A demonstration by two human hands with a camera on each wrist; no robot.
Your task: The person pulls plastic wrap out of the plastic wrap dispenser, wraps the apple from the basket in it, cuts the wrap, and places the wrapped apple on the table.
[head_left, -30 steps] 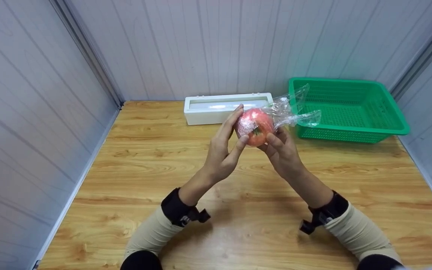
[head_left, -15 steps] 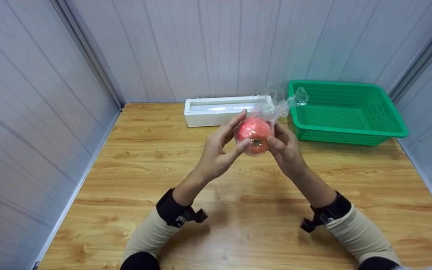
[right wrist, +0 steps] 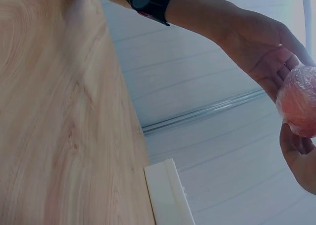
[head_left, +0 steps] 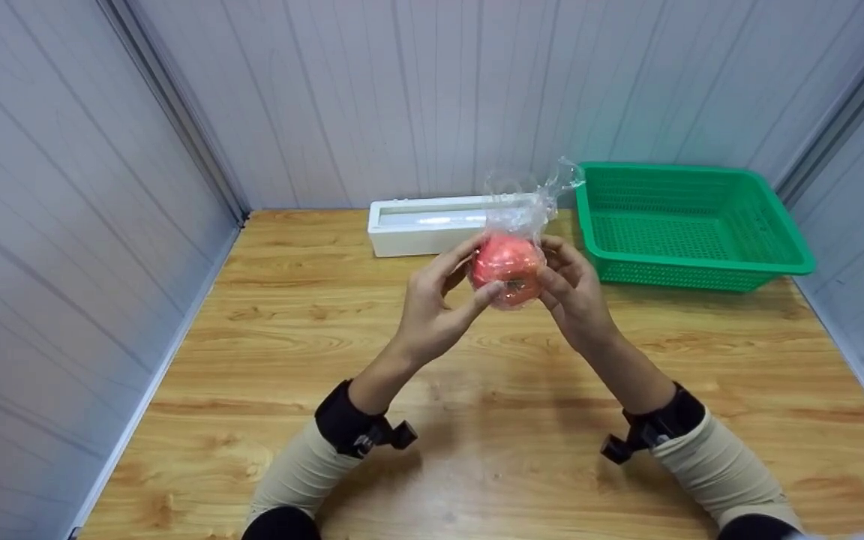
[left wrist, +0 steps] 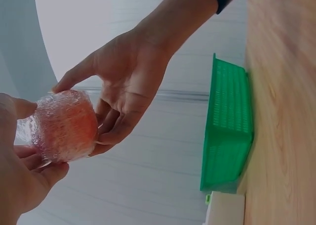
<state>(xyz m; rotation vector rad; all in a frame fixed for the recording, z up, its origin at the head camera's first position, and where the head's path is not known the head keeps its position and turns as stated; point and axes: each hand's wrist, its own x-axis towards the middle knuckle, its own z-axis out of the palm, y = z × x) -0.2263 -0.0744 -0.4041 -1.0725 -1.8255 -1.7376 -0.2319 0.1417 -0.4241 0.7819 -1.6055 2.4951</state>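
Observation:
Held up between both hands is a red apple (head_left: 508, 262), wrapped in clear plastic film. My left hand (head_left: 436, 307) grips its left side, the thumb lying near the stem. On the opposite side my right hand (head_left: 576, 300) pinches the apple with thumb and fingers. Loose film (head_left: 526, 214) sticks up and away from the far side of the fruit. Seen from the left wrist, the apple (left wrist: 69, 126) is well above the table, with crinkled film tight over its surface. In the right wrist view the apple (right wrist: 300, 101) is cut off by the frame edge.
Behind the hands a long white box (head_left: 417, 244) with a recessed top stands by the back wall. Right of it is a green plastic basket (head_left: 702, 274) with perforated sides. Panel walls border the wooden table (head_left: 289, 337) at the back and both sides.
The hands have lowered the apple slightly and turned it. Its loose film swung from pointing right over the basket edge to pointing up and back. Both hands kept hold.

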